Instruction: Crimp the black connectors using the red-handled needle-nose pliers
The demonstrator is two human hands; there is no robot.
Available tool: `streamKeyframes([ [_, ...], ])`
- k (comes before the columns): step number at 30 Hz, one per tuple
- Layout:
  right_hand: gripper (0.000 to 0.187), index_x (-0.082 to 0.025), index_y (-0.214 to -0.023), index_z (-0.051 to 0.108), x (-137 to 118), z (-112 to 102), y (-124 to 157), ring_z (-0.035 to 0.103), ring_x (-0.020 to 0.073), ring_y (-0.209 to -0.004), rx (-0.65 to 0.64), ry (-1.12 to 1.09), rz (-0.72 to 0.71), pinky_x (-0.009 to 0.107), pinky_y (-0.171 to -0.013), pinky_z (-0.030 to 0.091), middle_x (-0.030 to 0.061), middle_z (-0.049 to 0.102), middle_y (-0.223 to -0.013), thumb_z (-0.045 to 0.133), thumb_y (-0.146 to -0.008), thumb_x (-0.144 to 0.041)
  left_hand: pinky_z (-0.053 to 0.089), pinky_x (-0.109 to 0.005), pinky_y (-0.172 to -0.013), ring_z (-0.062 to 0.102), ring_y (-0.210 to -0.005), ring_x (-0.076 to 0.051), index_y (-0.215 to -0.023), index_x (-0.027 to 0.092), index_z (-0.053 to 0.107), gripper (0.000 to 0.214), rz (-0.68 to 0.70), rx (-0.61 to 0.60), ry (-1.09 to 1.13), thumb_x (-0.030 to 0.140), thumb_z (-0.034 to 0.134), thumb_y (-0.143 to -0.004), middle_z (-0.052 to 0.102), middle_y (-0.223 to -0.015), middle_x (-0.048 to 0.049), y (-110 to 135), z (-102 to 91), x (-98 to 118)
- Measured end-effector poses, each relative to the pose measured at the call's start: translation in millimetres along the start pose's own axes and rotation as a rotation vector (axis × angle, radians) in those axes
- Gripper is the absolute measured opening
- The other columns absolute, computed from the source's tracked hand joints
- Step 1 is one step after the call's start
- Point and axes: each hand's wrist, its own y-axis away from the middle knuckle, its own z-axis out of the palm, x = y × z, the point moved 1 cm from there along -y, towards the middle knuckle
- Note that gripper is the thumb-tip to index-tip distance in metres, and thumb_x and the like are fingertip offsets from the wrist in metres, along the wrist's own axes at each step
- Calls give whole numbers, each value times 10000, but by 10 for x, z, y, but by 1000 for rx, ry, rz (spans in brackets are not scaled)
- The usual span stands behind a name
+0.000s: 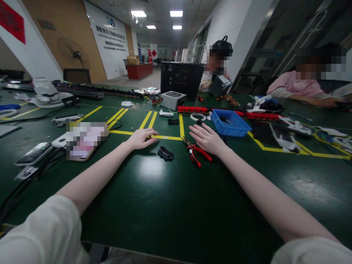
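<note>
With fingers extended and empty, the left hand [139, 139] and right hand [206, 139] flanked a black part [165, 153], which lay on the surface [176, 205] left of the pliers [190, 150]; no handling appeared under way, and completed or remaining work was indeterminable.

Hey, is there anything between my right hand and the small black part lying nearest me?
Yes. The red-handled pliers lie on the table between your right hand and the black part, close beside the hand; whether they touch it, I cannot tell.
</note>
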Motion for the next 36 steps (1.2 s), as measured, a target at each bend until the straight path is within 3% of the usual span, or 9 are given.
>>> streamKeyframes([
  [3, 381, -212, -1218, 659, -133, -94, 91, 532, 252, -1287, 25, -19, 98, 491, -1123, 352, 72, 655, -1295, 402, -942, -267, 511, -327, -860, 644, -1038, -245, -1279, 186, 586, 499, 196, -120, 67, 535, 466, -942, 650, -1161, -103, -13, -6, 146],
  [5, 371, -212, -1189, 667, -303, -157, 148, 622, 253, -1133, 44, -30, 181, 464, -1000, 454, 86, 691, -1208, 438, -947, -375, 503, -357, -893, 628, -1071, -271, -1294, 181, 578, 554, 279, -157, 68, 576, 516, -910, 649, -1171, -119, -39, -6, 231],
  [9, 600, -231, -1285, 604, -704, -222, 204, 659, 267, -952, -7, -73, 359, 420, -728, 524, 108, 668, -1219, 514, -857, -641, 506, -379, -919, 624, -1095, -274, -1324, 197, 551, 591, 281, -152, 78, 588, 572, -881, 645, -1209, -119, -74, -10, 348],
  [13, 648, -188, -1376, 520, -860, -196, 190, 605, 298, -1101, -184, -113, 471, 456, -864, 522, 131, 570, -1369, 486, -881, -605, 513, -355, -910, 626, -1108, -251, -1311, 187, 558, 515, 289, -146, 111, 510, 568, -910, 629, -1246, -121, -81, 4, 452],
  [18, 597, -160, -1421, 461, -713, -117, 227, 507, 268, -1288, -174, -146, 415, 471, -1114, 371, 131, 535, -1425, 443, -936, -509, 526, -327, -861, 639, -1059, -221, -1211, 198, 620, 354, 288, -146, 114, 416, 544, -943, 642, -1194, -96, -112, 54, 511],
  [23, 714, -112, -1356, 537, -610, -32, 313, 531, 313, -1250, -171, 27, 521, 528, -1096, 348, 164, 625, -1298, 445, -888, -643, 524, -350, -899, 622, -1107, -234, -1237, 184, 614, 383, 220, -131, 145, 436, 513, -967, 614, -1256, -107, -133, 68, 463],
  [30, 695, -86, -1339, 554, -591, 8, 318, 539, 315, -1220, -144, 30, 498, 527, -1102, 332, 184, 630, -1239, 411, -912, -615, 506, -399, -946, 595, -1134, -264, -1311, 171, 586, 477, 214, -171, 186, 445, 564, -921, 594, -1273, -127, -147, 72, 436],
  [36, 708, -95, -1245, 606, -546, 12, 323, 598, 310, -1093, -83, 47, 499, 541, -1061, 345, 162, 671, -1119, 464, -864, -675, 527, -367, -878, 614, -1058, -221, -1257, 169, 625, 373, 179, -148, 166, 383, 516, -972, 593, -1219, -113, -154, 86, 432],
])
